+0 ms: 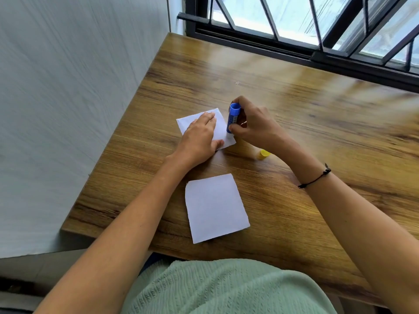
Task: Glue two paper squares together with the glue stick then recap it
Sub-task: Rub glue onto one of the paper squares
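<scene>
Two paper squares, unjoined | left hand flat, pinning far square | right hand gripping glue stick, spreading glue | next: near square on top, then yellow cap

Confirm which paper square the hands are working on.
The far paper square: the left hand presses flat on it and the right hand holds the glue stick at its edge. The near paper square lies untouched.
</scene>
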Demonstrator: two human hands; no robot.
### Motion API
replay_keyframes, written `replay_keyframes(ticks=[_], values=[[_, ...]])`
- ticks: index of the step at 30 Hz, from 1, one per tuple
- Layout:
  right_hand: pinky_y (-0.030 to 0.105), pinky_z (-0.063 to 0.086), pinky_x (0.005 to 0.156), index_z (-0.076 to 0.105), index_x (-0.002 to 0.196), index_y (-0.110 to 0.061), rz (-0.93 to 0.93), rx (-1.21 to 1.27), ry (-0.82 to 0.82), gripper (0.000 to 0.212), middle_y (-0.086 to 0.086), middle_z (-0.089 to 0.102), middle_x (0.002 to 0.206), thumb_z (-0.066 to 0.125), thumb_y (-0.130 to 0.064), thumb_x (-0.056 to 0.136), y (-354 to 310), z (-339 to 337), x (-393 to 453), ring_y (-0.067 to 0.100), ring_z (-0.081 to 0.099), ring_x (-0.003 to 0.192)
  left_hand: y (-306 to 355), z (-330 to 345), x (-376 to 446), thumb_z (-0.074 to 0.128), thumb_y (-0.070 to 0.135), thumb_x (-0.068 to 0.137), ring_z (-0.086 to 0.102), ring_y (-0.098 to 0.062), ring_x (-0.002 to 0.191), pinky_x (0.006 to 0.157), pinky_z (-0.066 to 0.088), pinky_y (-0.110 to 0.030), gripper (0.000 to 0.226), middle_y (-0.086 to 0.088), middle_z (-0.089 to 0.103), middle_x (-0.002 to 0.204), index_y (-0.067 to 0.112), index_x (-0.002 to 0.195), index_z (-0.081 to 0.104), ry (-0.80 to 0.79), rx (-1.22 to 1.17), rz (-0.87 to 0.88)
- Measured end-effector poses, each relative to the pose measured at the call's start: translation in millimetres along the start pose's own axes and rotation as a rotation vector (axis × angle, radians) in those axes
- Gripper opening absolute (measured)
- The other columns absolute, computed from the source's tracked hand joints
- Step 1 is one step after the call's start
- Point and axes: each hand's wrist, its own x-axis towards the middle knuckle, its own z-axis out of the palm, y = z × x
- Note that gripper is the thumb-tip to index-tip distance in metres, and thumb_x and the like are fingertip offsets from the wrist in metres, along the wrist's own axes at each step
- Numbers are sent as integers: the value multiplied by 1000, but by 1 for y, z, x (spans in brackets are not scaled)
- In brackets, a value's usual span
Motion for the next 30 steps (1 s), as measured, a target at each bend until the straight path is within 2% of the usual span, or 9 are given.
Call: replay_keyframes(ticks=[5, 7, 10, 14, 16, 18, 20, 24, 30], values=[[44, 51, 74, 47, 111, -8, 4, 6, -1, 37, 16, 64, 86, 61, -10, 76, 3, -3, -10, 30, 60, 77, 0, -2, 8, 54, 29, 88, 16, -24, 140, 113, 12, -32, 67, -13, 20, 152, -1, 140, 22, 27, 26, -37], [46, 51, 74, 47, 110, -7, 6, 17, 15, 37, 16, 64, 86, 61, -9, 76, 5, -6, -12, 30, 60, 77, 2, -1, 11, 53, 31, 88, 21, -27, 138, 112, 17, -34, 65, -18, 25, 149, -2, 137, 27, 55, 89, -72], [43, 52, 74, 47, 109, -8, 42, 61, 62, 36, 14, 64, 86, 62, -10, 77, 8, -10, -11, 30, 60, 76, 9, 2, 12, 52, 40, 86, 37, -36, 120, 95, 35, -43, 52, -22, 42, 132, 9, 126, 42, 160, 295, -109], [21, 46, 65, 46, 112, -9, 55, 69, 101, 38, 6, 60, 86, 65, -13, 78, 9, -14, -7, 22, 58, 74, 15, 5, 8, 50, 40, 88, 44, -35, 108, 75, 42, -42, 36, -19, 48, 117, 15, 114, 49, 248, 345, -68], [25, 47, 68, 46, 112, -9, 56, 85, 102, 39, 4, 59, 85, 65, -13, 78, 8, -14, -6, 22, 59, 75, 16, 8, 7, 49, 37, 89, 51, -35, 101, 63, 38, -38, 34, -18, 51, 111, 12, 111, 50, 273, 315, -71], [31, 49, 72, 46, 111, -9, 59, 96, 102, 38, 6, 60, 84, 65, -12, 78, 7, -13, -5, 24, 60, 77, 19, 8, 5, 49, 36, 89, 57, -36, 92, 58, 34, -35, 32, -18, 55, 106, 10, 108, 52, 305, 295, -86], [31, 48, 71, 46, 111, -8, 64, 96, 111, 38, 8, 61, 85, 65, -12, 78, 7, -10, -4, 24, 59, 77, 22, 7, 4, 49, 32, 91, 59, -36, 89, 58, 34, -35, 29, -18, 58, 103, 7, 104, 55, 322, 240, -98], [14, 37, 57, 47, 109, -9, 81, 86, 143, 37, 5, 58, 84, 65, -12, 77, 9, -6, -1, 21, 54, 72, 24, 3, 1, 52, 12, 88, 59, -34, 89, 69, 46, -36, 20, -17, 58, 101, 4, 105, 60, 273, 105, -133], [17, 35, 62, 46, 111, -8, 112, 94, 187, 38, 4, 57, 84, 65, -12, 77, 11, -4, 10, 19, 51, 72, 18, -8, 4, 57, 8, 84, 54, -32, 105, 85, 44, -35, 32, -18, 54, 115, 6, 116, 58, 72, 107, -157]])
